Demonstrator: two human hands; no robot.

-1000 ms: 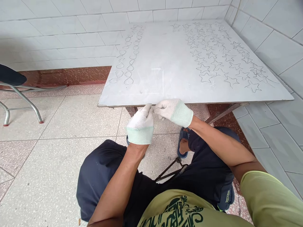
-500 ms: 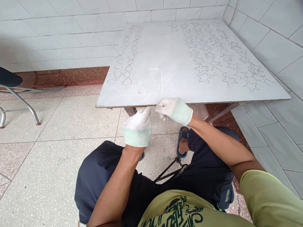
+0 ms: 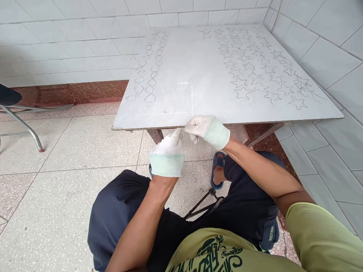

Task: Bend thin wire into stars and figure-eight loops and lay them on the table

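My left hand (image 3: 168, 153), in a white knit glove with a mint cuff, is closed in a pinch just below the table's front edge. My right hand (image 3: 207, 130), gloved alike, pinches close beside it, fingertips almost meeting the left ones. Between the fingertips a small bit of thin wire (image 3: 183, 128) shows; most of it is hidden by the gloves. On the white tabletop (image 3: 181, 102) lie wire figure-eights (image 3: 150, 94) in two columns at the left. Many wire stars (image 3: 242, 93) are spread in rows at the right.
White tiled walls (image 3: 70, 49) border the table at the back and right. A metal-legged stool (image 3: 31, 130) stands on the speckled floor at far left. Under the table are a wooden leg (image 3: 155, 135), my sandalled foot (image 3: 218, 172) and a dark metal frame (image 3: 208, 200).
My left hand has turned slightly and shifted a little right, still pinching. The right hand keeps its pinch nearly in place. The view has drifted slightly.
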